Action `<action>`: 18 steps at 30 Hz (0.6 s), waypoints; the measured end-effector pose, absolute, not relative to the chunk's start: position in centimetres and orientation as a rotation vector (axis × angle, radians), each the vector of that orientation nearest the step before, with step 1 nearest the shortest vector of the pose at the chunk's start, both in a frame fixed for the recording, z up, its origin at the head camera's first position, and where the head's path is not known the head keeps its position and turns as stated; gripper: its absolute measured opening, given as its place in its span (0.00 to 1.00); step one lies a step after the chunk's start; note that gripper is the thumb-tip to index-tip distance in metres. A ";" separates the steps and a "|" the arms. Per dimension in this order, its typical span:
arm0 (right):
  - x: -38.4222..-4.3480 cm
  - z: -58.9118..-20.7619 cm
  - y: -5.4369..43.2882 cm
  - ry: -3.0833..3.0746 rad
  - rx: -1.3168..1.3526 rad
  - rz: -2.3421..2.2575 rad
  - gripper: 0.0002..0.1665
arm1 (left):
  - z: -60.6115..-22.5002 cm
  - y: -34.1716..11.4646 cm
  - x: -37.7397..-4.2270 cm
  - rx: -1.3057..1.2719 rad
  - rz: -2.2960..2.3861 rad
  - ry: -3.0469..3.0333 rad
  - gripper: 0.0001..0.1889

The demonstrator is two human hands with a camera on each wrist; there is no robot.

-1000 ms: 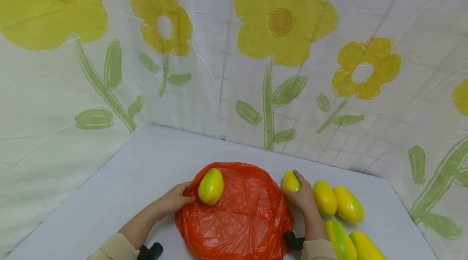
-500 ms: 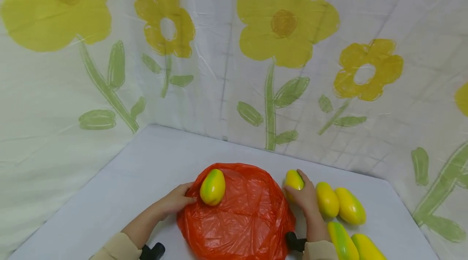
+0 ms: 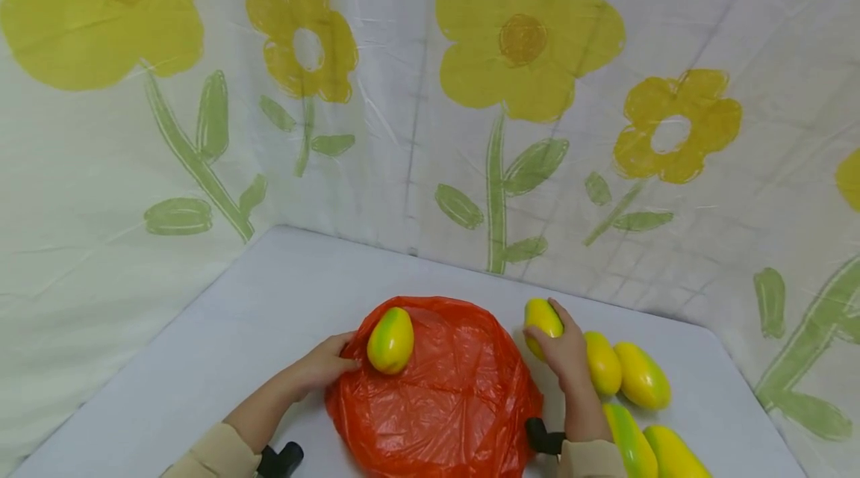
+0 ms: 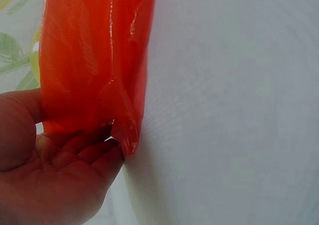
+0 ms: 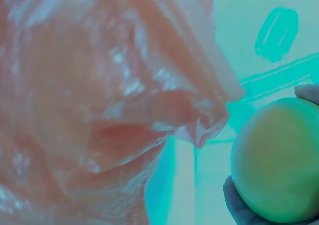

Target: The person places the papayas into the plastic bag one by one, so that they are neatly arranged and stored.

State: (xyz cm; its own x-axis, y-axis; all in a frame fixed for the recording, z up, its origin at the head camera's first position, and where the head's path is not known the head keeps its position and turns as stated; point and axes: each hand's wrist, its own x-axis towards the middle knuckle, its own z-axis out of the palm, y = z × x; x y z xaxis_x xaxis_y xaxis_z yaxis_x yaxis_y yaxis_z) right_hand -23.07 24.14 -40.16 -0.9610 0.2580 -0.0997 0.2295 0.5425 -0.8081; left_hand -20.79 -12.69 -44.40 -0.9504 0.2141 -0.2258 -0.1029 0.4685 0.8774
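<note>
My left hand [image 3: 325, 366] grips the left rim of a red plastic bag [image 3: 450, 403] lying spread on the table. In the left wrist view its thumb is on one side of the bag's film [image 4: 84, 60] and the fingers are behind it. A yellow-green mango [image 3: 392, 336] lies on the bag near that rim. To the bag's right, my right hand [image 3: 567, 347] holds another mango [image 3: 540, 317], thumb on one side and fingers on the other. That held mango [image 5: 279, 160] also shows in the right wrist view, just apart from the bag's crumpled edge.
Two mangoes [image 3: 603, 364] lie close together right of my right hand, and two more [image 3: 631, 441] lie nearer to me. The white table [image 3: 222, 336] ends at a curtain [image 3: 376, 187] printed with yellow flowers. Black wrist mounts [image 3: 543, 435] sit beside both forearms.
My right hand has risen slightly with its mango, away from me. The left hand stays at the bag's rim, and the mango on the bag has not moved.
</note>
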 end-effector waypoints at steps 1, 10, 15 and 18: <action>-23.0 -40.0 24.0 -2.727 -0.432 1.427 0.45 | -44.4 -12.7 -20.8 0.094 1.472 2.420 0.26; -22.9 -39.5 22.5 -2.645 -0.440 1.468 0.44 | -44.4 -12.6 -20.7 0.096 1.481 2.413 0.26; -23.1 -39.3 20.9 -2.598 -0.412 1.541 0.43 | -44.3 -12.6 -20.7 0.086 1.481 2.419 0.26; -23.3 -39.4 19.9 -2.569 -0.375 1.568 0.42 | -44.4 -12.6 -20.7 0.090 1.483 2.419 0.26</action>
